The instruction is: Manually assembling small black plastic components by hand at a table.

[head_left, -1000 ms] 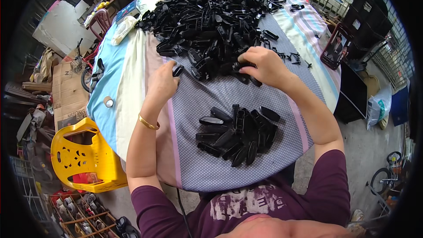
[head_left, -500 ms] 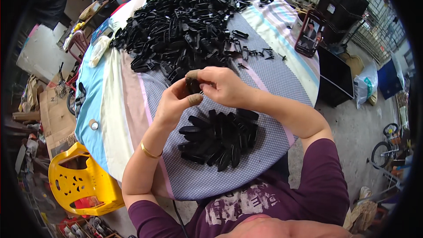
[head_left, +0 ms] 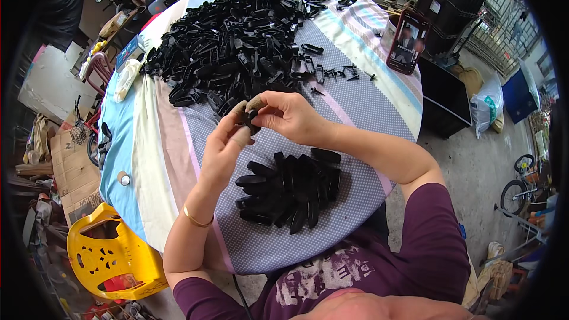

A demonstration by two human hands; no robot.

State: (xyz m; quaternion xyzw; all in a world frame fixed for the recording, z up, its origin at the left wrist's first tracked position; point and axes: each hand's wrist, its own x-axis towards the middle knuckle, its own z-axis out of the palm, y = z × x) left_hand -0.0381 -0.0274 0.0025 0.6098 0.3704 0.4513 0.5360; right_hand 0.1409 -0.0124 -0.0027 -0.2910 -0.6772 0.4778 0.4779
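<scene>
A small black piece is being pinched between the left hand and the right hand.
Nearest, pale block lettering is being shown on a purple shirt; beyond it, long, dark, rounded parts are being kept in a pile on the cloth. Farther, between that pile and a far-left heap of black parts, the dark piece is being gripped by closed fingers of both hands, its shape largely covered.
</scene>
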